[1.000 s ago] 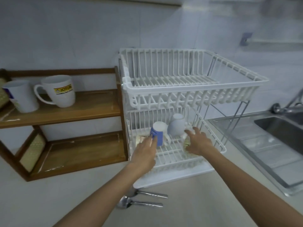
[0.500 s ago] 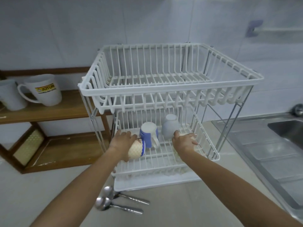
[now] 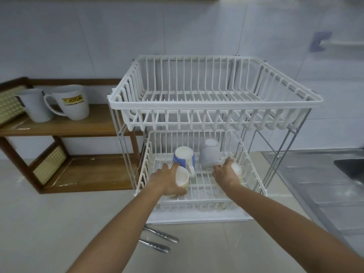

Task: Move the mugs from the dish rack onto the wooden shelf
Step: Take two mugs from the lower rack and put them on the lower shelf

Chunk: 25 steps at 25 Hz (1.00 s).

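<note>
Two mugs gripped: your left hand [image 3: 166, 179] clamps the cream mug [image 3: 182, 179], your right hand [image 3: 226, 174] another mug [image 3: 237, 170]; lifting carelessly risks clipping the dish rack [image 3: 214, 104] upper tier.

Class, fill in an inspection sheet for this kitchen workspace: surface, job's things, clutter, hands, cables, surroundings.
Surface: pale countertop.
Job's things: dish rack, top tier bare; blue mug and white mug inverted on lower tier; wooden shelf holds Jotun mug and plain white mug.
Clutter: two spoons.
Hands: left hand grips cream mug; right hand grips another mug.
Cables: nothing seen.
Surroundings: tiled wall, steel sink.
</note>
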{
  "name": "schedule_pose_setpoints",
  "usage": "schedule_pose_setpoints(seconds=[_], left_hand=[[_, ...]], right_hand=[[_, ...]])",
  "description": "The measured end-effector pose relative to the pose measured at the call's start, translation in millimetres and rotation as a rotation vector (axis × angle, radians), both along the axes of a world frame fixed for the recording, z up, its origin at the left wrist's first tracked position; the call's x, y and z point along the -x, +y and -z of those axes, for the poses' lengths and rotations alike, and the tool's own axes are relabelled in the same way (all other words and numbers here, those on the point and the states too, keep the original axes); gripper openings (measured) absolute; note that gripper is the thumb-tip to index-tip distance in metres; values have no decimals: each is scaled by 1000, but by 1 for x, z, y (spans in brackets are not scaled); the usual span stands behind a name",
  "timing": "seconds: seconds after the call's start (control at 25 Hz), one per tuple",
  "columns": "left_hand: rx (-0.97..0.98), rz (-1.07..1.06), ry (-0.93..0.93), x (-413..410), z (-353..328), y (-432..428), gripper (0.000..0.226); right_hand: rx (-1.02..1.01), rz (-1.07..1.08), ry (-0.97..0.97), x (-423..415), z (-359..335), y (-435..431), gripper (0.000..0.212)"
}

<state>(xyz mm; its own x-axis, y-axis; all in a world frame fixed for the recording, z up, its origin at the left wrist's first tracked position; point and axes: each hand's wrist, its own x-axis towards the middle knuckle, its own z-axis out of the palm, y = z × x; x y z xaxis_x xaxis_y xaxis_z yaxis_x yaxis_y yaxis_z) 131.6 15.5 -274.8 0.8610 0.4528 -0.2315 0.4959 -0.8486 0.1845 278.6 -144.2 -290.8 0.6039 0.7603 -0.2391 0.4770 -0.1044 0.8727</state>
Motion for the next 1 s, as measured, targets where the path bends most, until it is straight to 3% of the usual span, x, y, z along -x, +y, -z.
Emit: schedule_pose_setpoints(seconds=[0.16, 0.28, 0.48, 0.6, 0.68, 0.76, 0.84, 0.92, 1.0], left_hand=[[-44, -37, -95, 8, 11, 0, 104], [-65, -98, -196, 14, 9, -2, 96], [-50, -139, -266, 24, -26, -8, 96], [46, -63, -396, 45, -59, -9, 88], [207, 91, -356, 69, -80, -4, 85], [379, 243, -247, 99, -93, 1, 81], [472, 304, -158, 127, -96, 12, 78], [461, 291, -112, 155, -92, 29, 77], [411, 265, -103, 178, -86, 52, 75]], right_hand=[[36, -57, -30, -10, -8, -4, 74], [-215, 78, 101, -9, -34, -5, 87], [-933, 473, 718, -6, -67, -15, 99], [-1380, 560, 1213, -12, -69, -30, 79], [-1569, 594, 1617, -10, -66, -39, 68], [-1588, 581, 1958, -4, -61, -45, 72], [-1463, 535, 2209, 8, -59, -45, 71], [-1229, 487, 2362, 27, -60, -37, 77], [-991, 429, 2378, 54, -60, -22, 86]])
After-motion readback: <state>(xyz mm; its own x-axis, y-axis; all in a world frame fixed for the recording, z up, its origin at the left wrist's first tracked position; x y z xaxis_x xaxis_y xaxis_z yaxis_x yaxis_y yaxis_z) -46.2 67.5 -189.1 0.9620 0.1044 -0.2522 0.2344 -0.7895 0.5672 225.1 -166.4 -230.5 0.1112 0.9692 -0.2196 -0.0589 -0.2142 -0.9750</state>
